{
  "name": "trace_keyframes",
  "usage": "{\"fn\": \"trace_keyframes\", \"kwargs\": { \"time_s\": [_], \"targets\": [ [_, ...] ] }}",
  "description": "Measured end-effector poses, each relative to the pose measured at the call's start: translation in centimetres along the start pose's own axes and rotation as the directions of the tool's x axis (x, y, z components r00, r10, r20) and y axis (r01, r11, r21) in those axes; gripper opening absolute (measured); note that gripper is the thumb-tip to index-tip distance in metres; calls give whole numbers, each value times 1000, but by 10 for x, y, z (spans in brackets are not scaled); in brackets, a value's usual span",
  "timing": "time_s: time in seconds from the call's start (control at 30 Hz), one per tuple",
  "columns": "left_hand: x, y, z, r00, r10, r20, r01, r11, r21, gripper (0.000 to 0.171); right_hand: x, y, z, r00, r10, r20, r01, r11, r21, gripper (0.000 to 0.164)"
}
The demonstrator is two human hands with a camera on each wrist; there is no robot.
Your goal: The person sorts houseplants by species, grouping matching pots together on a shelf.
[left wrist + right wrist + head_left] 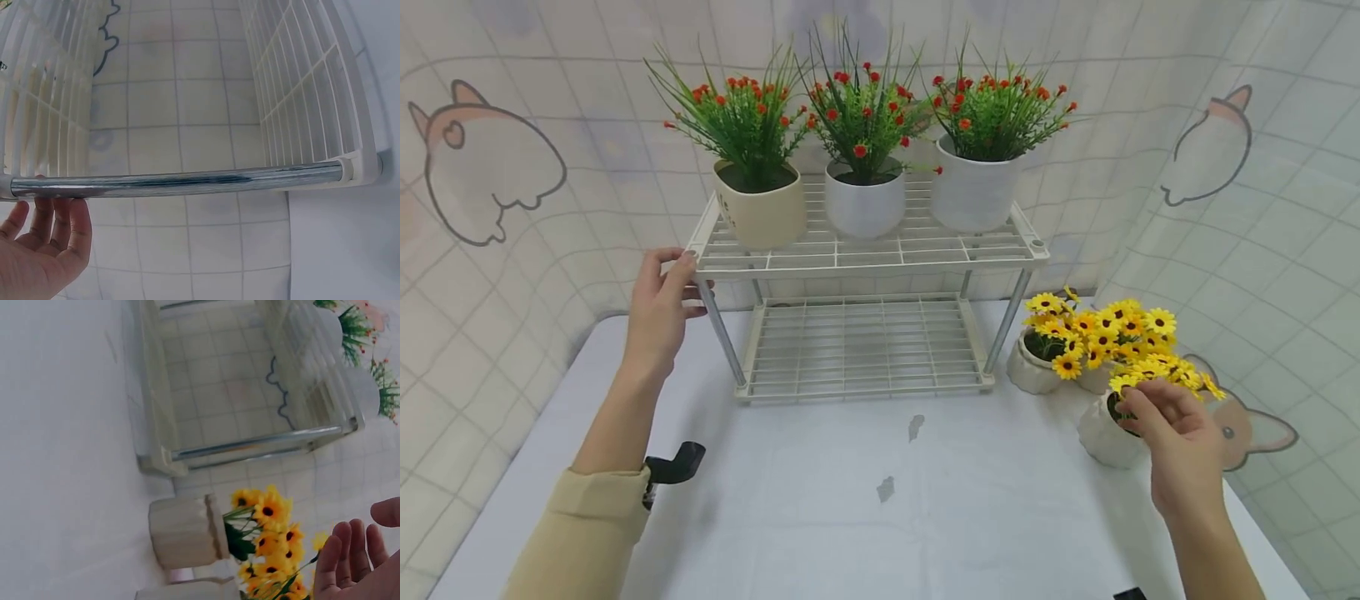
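My left hand (657, 312) grips the upper left front corner of a white two-tier wire shelf (857, 272), its thumb on the corner and fingers beside the metal post (187, 183). On the top tier stand a cream pot (765, 215) and two white pots (865, 202), (973, 196), all with grass and small red flowers. My right hand (1183, 446) hovers by the front potted yellow daisies (1111, 442), fingers loosely bent. Its thumb and fingers stand apart in the right wrist view, with nothing visible between them.
Behind that front pot, two more pots of yellow flowers (1033, 371) stand right of the shelf. The lower tier (857, 392) rests on the white-covered table (820, 500). A grid-patterned curtain with cartoon animals surrounds the table at the back and sides.
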State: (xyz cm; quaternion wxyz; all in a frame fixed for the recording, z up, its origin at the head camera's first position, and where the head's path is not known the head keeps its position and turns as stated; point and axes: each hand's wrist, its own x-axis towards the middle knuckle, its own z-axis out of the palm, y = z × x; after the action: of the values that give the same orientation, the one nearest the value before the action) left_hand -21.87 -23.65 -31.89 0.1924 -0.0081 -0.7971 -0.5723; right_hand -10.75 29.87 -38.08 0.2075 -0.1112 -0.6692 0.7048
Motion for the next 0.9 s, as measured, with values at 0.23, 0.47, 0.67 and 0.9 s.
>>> {"fn": "trace_keyframes", "kwargs": {
  "time_s": [0.23, 0.47, 0.67, 0.9],
  "targets": [
    [1, 0, 0, 1000, -13, -7, 13, 1000, -10, 41, -5, 26, -16, 961, -108, -255, 63, 982, -178, 11],
    [1, 2, 0, 1000, -12, -4, 12, 1000, -1, 42, -13, 43, -24, 892, -92, -443, -21, 970, -243, 36],
    [2, 1, 1, 1000, -7, -3, 7, 1000, 2, 43, -8, 57, -29, 869, 248, -427, -292, 956, -39, 70],
    [1, 0, 2, 1000, -7, 1, 7, 1000, 13, 44, 3, 80, -28, 883, 353, -309, -373, 928, -7, 95]
  ]
}}
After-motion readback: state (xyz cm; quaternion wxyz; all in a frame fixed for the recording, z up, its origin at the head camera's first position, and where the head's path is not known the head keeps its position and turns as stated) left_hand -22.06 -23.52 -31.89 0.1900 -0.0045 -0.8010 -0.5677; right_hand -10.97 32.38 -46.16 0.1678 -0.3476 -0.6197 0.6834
